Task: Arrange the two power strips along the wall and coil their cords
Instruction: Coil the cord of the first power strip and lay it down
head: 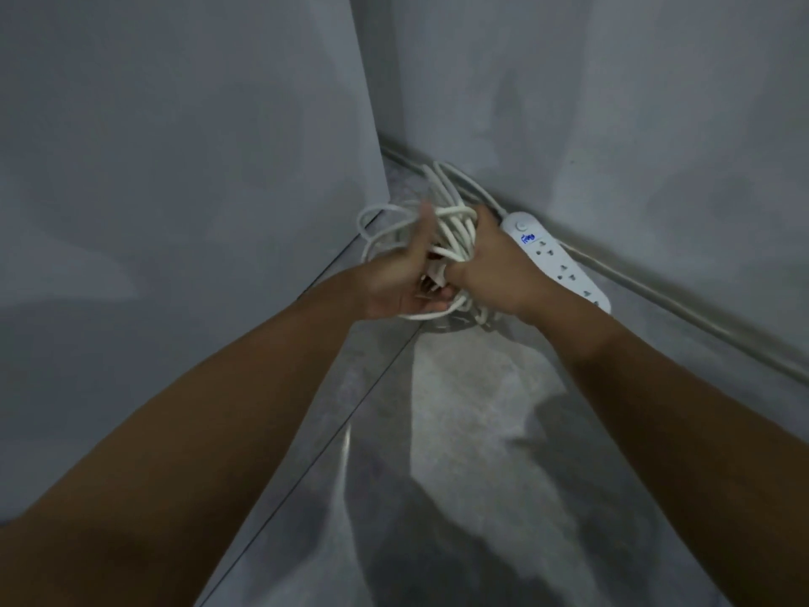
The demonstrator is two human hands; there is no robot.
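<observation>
A white power strip point(558, 260) lies on the floor along the right wall, with a round switch and a blue mark at its far end. A bundle of white cord point(451, 225) in several loops hangs in front of it, near the corner. My right hand point(490, 265) grips the right side of the bundle. My left hand point(407, 278) holds the loops from the left, thumb raised, with a plug's prongs showing between the two hands. Only one power strip is in view.
A grey panel or door point(175, 168) stands close on the left. The right wall point(613, 102) has a thin conduit point(683, 308) running along its base. The grey floor point(481, 431) stretches toward me between the two arms.
</observation>
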